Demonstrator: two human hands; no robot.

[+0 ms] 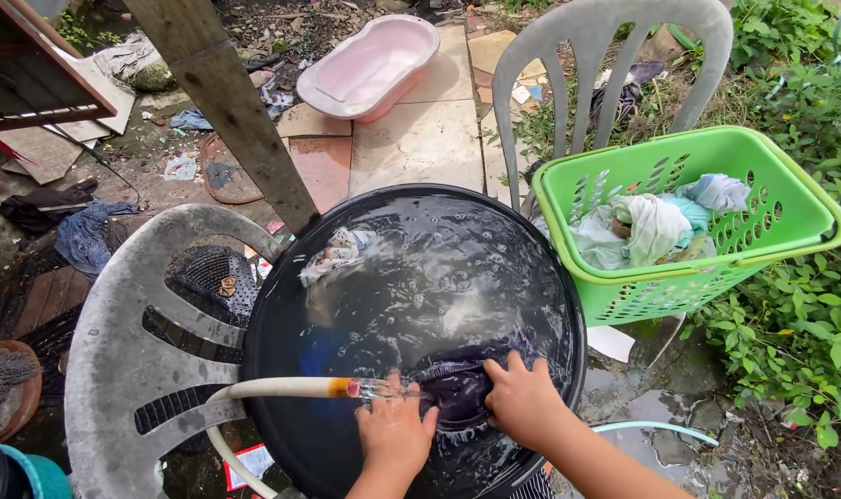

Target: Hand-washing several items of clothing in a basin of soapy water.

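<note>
At the 6 o'clock edge of the black basin, we see the dark cloth gripped by both hands, left hand and right hand; the hose lies toward 9 o'clock, probably nearer the left.

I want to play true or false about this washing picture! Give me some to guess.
1. Both hands, left hand and right hand, are on a dark cloth in the black tub. True.
2. The basket is red. False: it is green.
3. A hose runs water into the tub. True.
4. The basket is empty. False: it holds pale clothes.
5. The pink tub sits on a chair. False: it lies on the ground.
</note>
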